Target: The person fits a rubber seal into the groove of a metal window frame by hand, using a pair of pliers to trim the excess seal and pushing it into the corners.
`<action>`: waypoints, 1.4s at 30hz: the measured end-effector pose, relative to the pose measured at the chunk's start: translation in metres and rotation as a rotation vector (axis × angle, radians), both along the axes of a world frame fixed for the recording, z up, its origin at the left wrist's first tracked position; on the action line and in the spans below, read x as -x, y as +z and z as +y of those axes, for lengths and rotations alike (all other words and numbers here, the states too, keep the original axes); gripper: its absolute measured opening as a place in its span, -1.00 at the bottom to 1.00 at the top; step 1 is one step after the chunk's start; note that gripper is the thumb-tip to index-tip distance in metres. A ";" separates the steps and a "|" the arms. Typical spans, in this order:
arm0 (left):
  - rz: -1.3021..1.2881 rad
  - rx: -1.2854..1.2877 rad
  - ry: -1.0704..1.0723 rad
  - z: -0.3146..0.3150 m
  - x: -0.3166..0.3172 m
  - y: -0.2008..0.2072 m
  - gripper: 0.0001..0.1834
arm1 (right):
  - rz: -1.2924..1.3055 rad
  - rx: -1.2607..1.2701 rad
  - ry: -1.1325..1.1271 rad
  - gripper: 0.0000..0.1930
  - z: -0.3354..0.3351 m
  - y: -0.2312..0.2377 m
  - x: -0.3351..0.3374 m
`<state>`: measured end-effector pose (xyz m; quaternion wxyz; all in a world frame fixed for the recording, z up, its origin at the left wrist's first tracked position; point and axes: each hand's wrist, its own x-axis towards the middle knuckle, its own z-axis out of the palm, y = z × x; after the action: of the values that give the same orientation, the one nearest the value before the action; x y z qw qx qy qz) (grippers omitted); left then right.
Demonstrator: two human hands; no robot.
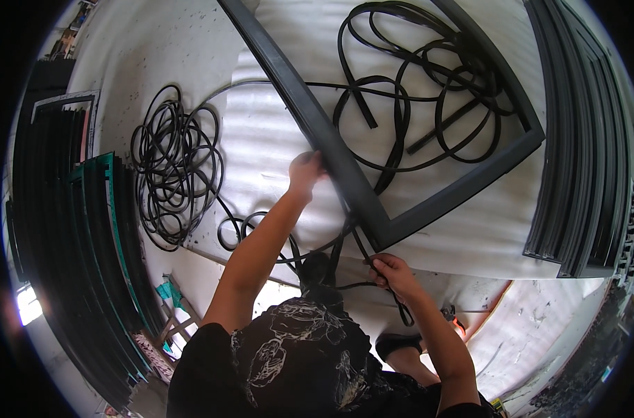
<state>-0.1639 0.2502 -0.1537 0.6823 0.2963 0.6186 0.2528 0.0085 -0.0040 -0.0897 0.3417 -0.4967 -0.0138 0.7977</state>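
A dark grey window or door frame (pixel 358 191) lies at an angle on the work surface, one corner toward me. My left hand (pixel 306 174) is at the outer edge of its left side, fingers drawn together and slightly blurred. What lies between those fingers is hidden. Just below the near corner, my right hand (pixel 393 274) pinches a black rubber sealing strip (pixel 361 240). That strip runs up toward the frame's left side, and a loop of it hangs below the hand. More black strip (pixel 439 87) lies in loose coils inside the frame.
A tangled coil of black strip (pixel 177 167) lies to the left. White foam sheet (pixel 254 139) covers part of the surface. Dark frames are stacked at the right (pixel 574 139) and left (pixel 73 244). A teal-and-wood stand (pixel 174 306) is at lower left.
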 end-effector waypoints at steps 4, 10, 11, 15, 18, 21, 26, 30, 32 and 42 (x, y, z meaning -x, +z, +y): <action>0.038 -0.473 -0.258 0.022 0.039 -0.044 -0.76 | -0.067 -0.017 -0.045 -0.75 0.001 0.007 0.000; -0.062 0.029 0.185 0.048 -0.004 0.009 -0.65 | -0.269 -0.111 -0.046 -0.73 -0.007 0.000 0.007; -0.060 0.028 0.185 0.050 -0.002 0.009 -0.65 | -0.331 -0.133 -0.030 -0.75 -0.007 -0.001 0.009; -0.124 0.091 0.114 0.033 -0.003 0.019 -0.65 | -0.522 -0.149 -0.038 -0.78 -0.011 -0.008 0.011; -0.342 0.156 0.026 0.013 -0.002 0.028 -0.63 | -0.969 -0.399 0.059 -0.79 -0.014 -0.016 0.009; -0.179 0.084 -0.017 0.018 0.001 0.012 -0.61 | -0.964 -0.347 0.133 -0.77 -0.007 -0.010 0.009; -0.086 0.076 0.014 0.006 0.002 0.008 -0.58 | -0.741 -0.211 0.126 -0.79 -0.003 -0.001 0.010; -0.271 0.091 -0.046 -0.011 0.000 0.018 -0.58 | -0.658 -0.199 0.063 -0.80 -0.009 -0.008 0.013; -0.074 0.056 -0.087 -0.008 -0.002 0.015 -0.58 | -0.665 -0.205 0.043 -0.81 -0.008 -0.008 0.017; -0.197 0.089 -0.125 -0.023 -0.005 0.019 -0.54 | -0.717 -0.176 0.017 -0.81 -0.006 -0.007 0.013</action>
<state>-0.1588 0.2272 -0.1343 0.7667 0.2776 0.5394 0.2098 -0.0048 -0.0099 -0.0966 0.3497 -0.7132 -0.2052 0.5718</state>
